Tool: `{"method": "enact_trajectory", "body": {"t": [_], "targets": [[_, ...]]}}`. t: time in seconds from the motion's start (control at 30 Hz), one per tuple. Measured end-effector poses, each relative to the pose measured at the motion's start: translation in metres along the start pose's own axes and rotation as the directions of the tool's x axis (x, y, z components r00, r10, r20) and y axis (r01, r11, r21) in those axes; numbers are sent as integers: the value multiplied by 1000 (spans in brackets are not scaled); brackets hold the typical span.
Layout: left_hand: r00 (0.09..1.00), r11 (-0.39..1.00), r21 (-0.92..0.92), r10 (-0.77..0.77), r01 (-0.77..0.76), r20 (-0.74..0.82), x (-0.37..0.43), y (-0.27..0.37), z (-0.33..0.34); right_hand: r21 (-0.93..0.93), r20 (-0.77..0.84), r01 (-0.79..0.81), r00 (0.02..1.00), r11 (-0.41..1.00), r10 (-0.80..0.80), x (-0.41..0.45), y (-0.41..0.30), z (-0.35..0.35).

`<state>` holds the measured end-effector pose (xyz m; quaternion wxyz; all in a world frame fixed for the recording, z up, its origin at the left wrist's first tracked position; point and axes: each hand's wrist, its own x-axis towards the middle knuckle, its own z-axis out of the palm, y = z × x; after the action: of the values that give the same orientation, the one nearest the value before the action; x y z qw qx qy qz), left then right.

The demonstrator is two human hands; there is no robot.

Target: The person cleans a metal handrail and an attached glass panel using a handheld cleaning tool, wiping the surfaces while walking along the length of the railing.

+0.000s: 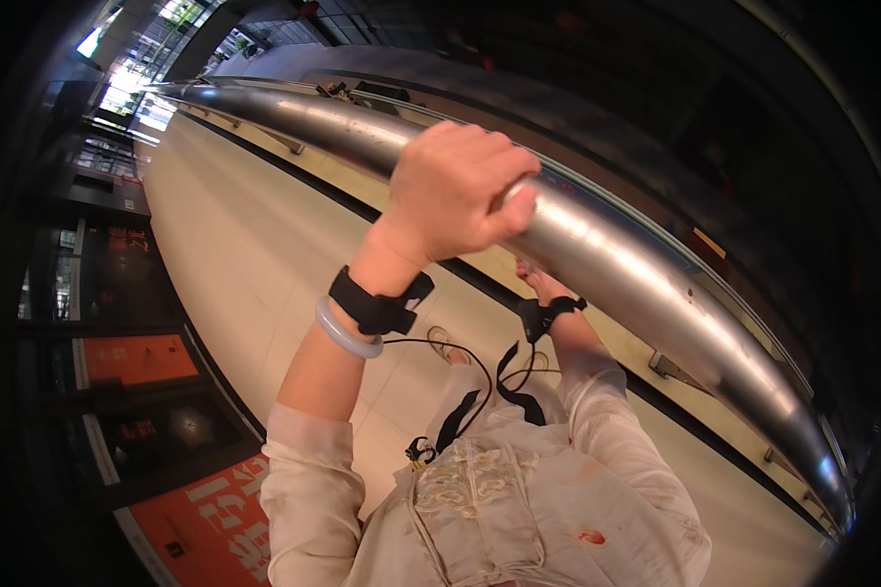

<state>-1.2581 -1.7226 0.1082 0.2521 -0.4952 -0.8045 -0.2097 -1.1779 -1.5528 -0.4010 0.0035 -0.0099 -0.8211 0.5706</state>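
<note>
My left hand (459, 187) is closed over the top of a thick metal handrail (602, 257), its fingers curled around the far side. A black strap device and a pale bangle circle that wrist. Lower down, beneath the rail, is my right hand (534, 277), partly hidden by the rail; whether it holds anything cannot be made out. Another black strap device (550, 315) is on the right wrist, and thin cables run from both devices towards my light embroidered top (477, 491).
The rail runs along a glass-edged barrier on metal brackets (661, 365). Below lies a pale tiled floor (264, 257), with my sandalled feet (448, 345) on it. Orange panels bearing writing (205, 521) stand at the left. Beyond the barrier, a dark lower area shows.
</note>
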Motion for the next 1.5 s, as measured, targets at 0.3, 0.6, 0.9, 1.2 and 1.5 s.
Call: {"method": "enact_trajectory", "body": {"t": [0.3, 0.6, 0.9, 1.2, 1.5], "targets": [[968, 964, 85, -250, 250, -12, -32, -70, -58, 160, -121, -640, 743, 751, 659, -83, 9, -72], [992, 991, 50, -124, 122, 33, -22, -54, -23, 457, 136, -485, 866, 745, 480, 26, -49, 28], [992, 977, 177, -128, 123, 20, -38, -156, -56, 813, 291, -561, 623, 156, 726, 118, -48, 88], [923, 917, 108, -379, 384, -67, -64, -210, -65, 784, -268, -550, 118, 288, 956, -47, 20, -41], [950, 964, 85, -230, 252, -210, -54, -214, -56, 836, 335, -549, 549, 27, 765, 115, -108, 76]]}}
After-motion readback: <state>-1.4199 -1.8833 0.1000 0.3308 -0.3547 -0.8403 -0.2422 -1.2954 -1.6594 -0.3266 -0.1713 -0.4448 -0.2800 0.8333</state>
